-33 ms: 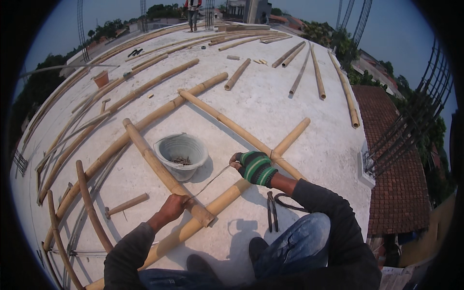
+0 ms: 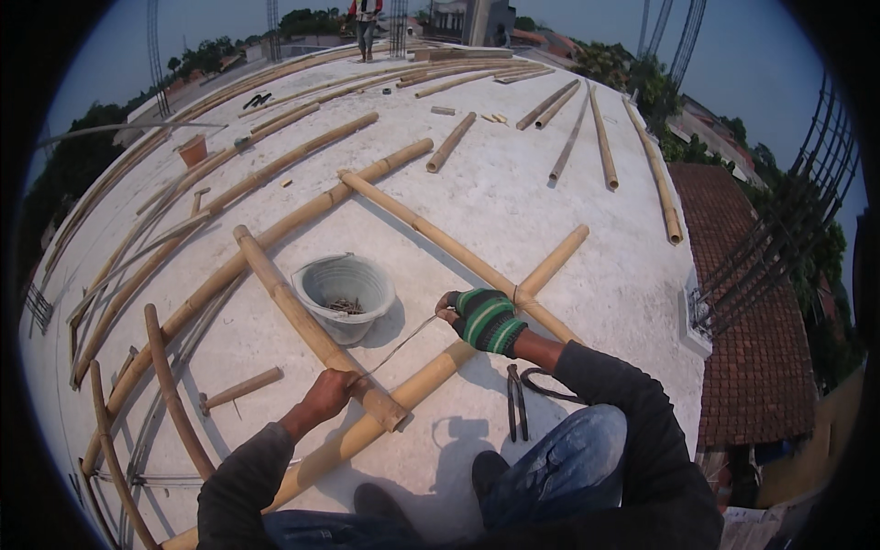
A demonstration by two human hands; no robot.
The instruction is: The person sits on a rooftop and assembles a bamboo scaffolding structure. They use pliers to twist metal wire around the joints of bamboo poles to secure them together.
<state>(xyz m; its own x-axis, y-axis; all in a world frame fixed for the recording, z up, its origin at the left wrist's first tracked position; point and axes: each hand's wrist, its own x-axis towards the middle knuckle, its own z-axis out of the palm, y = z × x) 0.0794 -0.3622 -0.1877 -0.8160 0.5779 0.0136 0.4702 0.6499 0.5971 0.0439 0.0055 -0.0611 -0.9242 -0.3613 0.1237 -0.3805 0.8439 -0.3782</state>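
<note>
A thin wire runs slightly slack between my two hands. My bare left hand pinches its lower end against the side of a short bamboo pole, near where that pole lies across a longer bamboo pole. Wearing a green and black striped fingerless glove, my right hand is closed on the wire's other end, above the longer pole. A grey bucket with small sticks or nails inside stands just beyond the wire. Pincers lie on the slab beside my right knee.
A hammer lies to my left, near several loose bamboo poles. Other bamboo poles are spread over the pale concrete slab. Upright rebar and the slab's edge are at right, above a tiled roof. A person stands far off.
</note>
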